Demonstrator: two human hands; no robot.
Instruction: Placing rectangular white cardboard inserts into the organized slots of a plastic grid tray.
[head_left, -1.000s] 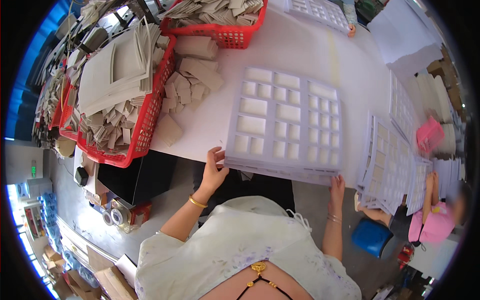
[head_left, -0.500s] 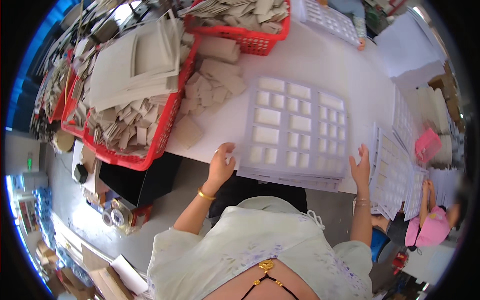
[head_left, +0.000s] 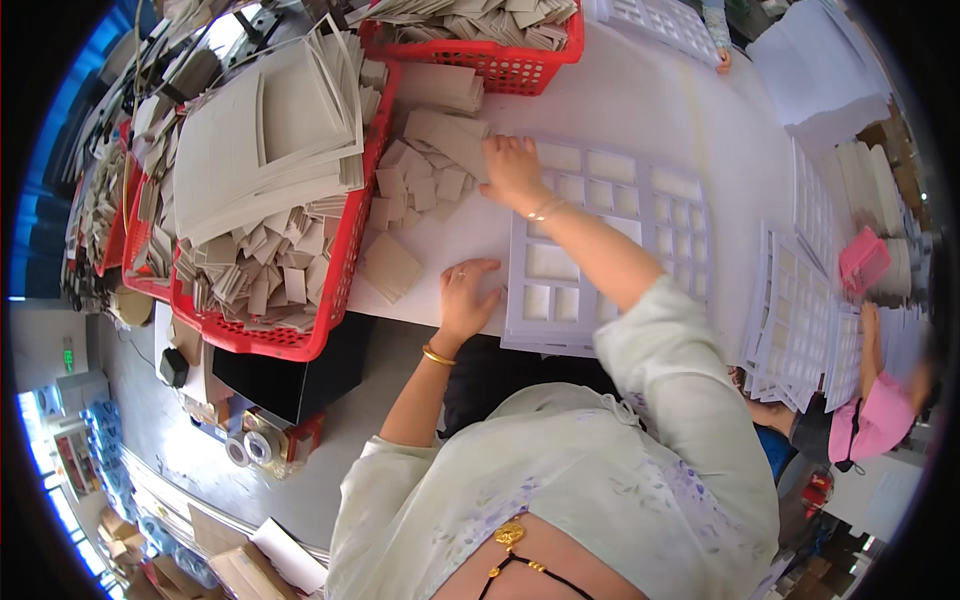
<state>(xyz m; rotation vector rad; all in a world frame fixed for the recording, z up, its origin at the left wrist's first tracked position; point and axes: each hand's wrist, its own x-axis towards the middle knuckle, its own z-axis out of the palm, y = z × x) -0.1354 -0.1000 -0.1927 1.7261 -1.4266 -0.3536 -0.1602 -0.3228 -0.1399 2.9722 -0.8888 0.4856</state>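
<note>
A white panel (head_left: 648, 190) divided into many rectangular recesses lies on top of a stack at the table's front edge. My left hand (head_left: 468, 298) is by the panel's near left side, fingers apart and holding nothing. Across the panel reaches my right arm; my right hand (head_left: 514, 174) is at its far left corner, beside loose grey card pieces (head_left: 425, 188). The fingers there are spread from the thumb, with no piece visible in them. A single square card (head_left: 390, 268) lies near the table's left edge. My forearm hides part of the panel.
Red baskets filled with grey card pieces stand left (head_left: 345, 245) and at the back (head_left: 510, 72). Stacked panels (head_left: 790, 310) and a pink basket (head_left: 863, 262) are on the right. A person in pink (head_left: 880, 415) works there; another person's hand (head_left: 723, 62) touches a far panel (head_left: 670, 30).
My right hand has left the panel's right side and crossed over to its far left corner by the card pieces. My left hand stays near the left side, and the view has shifted slightly.
</note>
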